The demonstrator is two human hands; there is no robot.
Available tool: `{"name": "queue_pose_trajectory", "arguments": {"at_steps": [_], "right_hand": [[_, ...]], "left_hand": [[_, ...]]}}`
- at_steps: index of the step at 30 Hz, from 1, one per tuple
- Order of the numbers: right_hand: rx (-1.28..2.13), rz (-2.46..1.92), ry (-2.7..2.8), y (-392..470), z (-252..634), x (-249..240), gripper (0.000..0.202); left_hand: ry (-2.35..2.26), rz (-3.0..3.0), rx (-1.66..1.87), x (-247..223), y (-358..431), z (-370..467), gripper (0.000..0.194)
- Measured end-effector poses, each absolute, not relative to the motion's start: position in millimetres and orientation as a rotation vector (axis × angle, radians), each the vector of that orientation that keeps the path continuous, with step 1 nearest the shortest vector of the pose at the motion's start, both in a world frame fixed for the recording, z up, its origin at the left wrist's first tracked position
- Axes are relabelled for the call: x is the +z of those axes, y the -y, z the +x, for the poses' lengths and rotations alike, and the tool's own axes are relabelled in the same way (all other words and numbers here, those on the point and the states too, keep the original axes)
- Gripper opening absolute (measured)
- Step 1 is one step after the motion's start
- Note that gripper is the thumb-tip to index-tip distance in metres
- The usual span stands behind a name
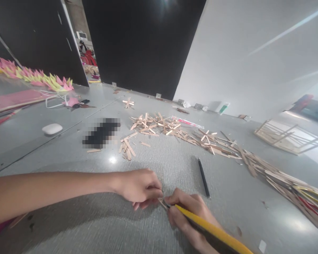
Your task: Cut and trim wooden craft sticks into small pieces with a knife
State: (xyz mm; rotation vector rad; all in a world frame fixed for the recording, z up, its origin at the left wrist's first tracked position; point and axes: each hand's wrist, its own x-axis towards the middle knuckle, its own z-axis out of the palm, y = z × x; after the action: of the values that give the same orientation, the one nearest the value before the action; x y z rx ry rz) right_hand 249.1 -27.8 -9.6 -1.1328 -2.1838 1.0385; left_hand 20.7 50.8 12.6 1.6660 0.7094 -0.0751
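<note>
Yellow tool (212,231), near right, grasped by right hand (192,203); left hand (139,185) pinching small stick (163,203); seemingly trimming; next move calls for steady bracing.

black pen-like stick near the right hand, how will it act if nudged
The black pen-like stick may well roll if pushed sideways, since it looks slim and rounded on a flat grey surface. It is probably stiff, given its straight shape, and likely light, being thin.

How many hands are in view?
2: the left hand, at lower centre, pinching a thin wooden piece; the right hand, just right of it, gripping a yellow tool.
</note>
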Motion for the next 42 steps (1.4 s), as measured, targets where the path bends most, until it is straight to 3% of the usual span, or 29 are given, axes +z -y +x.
{"name": "queue_pose_trajectory", "arguments": {"at_steps": [18,24,42], "right_hand": [[1.158,-1.160,2.098,24,244,-8,0.027],[0.967,-1.083,2.215,20,240,-2,0.023],[1.158,-1.215,2.059,23,245,-6,0.037]], "left_hand": [[-0.706,1.650,-0.105,11,-54,19,0.028],[-0.693,1.654,-0.101,13,-54,19,0.031],[-0.715,1.676,-0.097,15,-53,20,0.029]]}}
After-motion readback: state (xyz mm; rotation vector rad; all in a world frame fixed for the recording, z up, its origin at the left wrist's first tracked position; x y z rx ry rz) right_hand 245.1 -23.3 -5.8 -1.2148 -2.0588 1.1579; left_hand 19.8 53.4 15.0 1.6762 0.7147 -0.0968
